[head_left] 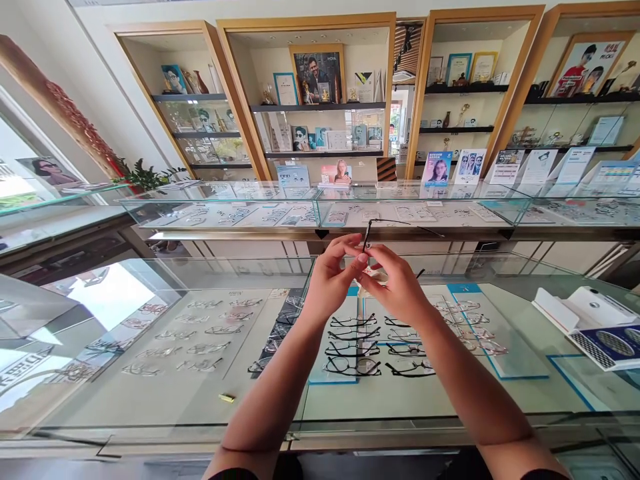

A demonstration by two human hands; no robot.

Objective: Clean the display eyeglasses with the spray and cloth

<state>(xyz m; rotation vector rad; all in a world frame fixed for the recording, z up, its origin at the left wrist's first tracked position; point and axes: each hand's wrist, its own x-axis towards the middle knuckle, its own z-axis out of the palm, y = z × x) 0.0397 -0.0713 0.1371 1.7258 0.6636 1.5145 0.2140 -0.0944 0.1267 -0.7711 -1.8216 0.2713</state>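
Dark-framed eyeglasses [369, 235] are held up in front of me above the glass counter, the rim seen edge-on and a thin temple reaching out to the right. My left hand [334, 275] is closed, its thumb and fingers pinching the frame from the left. From the other side my right hand [397, 275] grips the same frame, fingers bent around it. A small whitish cloth [369, 283] shows beneath and between the two hands, against the right fingers. The lenses are mostly hidden by my fingers.
Below lies a glass display counter [200, 393] with rows of eyeglasses [353, 365] inside. A small yellow item [227, 398] is at the left front. An open white-and-blue box [590, 327] sits at right. Beyond are another glass showcase [240, 230] and wall shelves [320, 107].
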